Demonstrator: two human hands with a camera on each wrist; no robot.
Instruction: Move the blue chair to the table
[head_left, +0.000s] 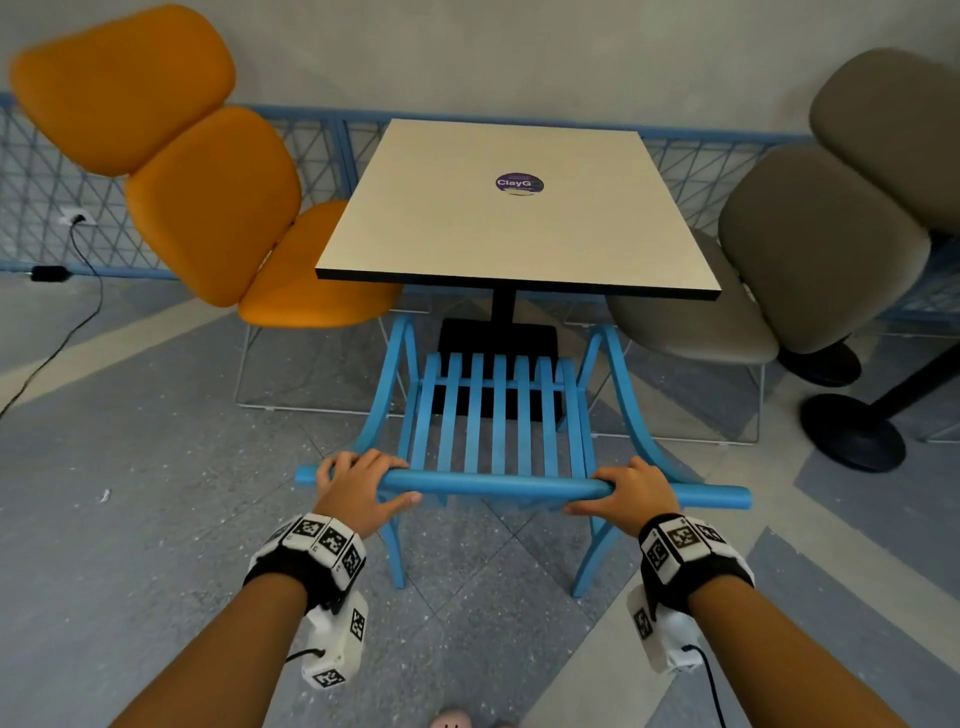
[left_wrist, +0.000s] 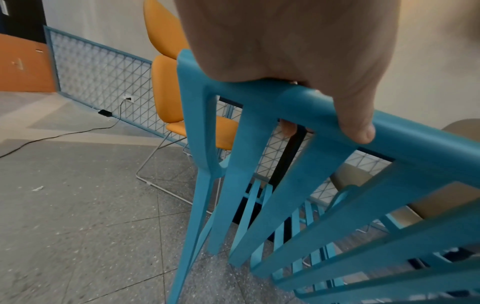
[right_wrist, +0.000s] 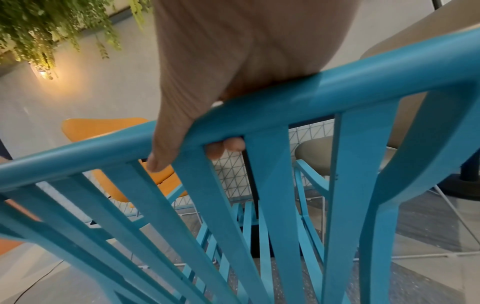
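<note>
Head view: the left hand (head_left: 358, 486) and right hand (head_left: 631, 493) each wrap their fingers (left_wrist: 355, 127) around the top rail of the blue chair (head_left: 493, 415), whose slatted seat sits partly under the worktop (head_left: 519, 218), between orange chair (head_left: 208, 197) and grey chair (head_left: 810, 249).

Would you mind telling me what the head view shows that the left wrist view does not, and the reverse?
Only the head view shows the table top with its round sticker, and the right hand gripping the rail. Only the left wrist view shows the left hand's fingertips curled under the rail. Both show the left hand gripping the blue chair, the orange chair and the wall socket.
</note>
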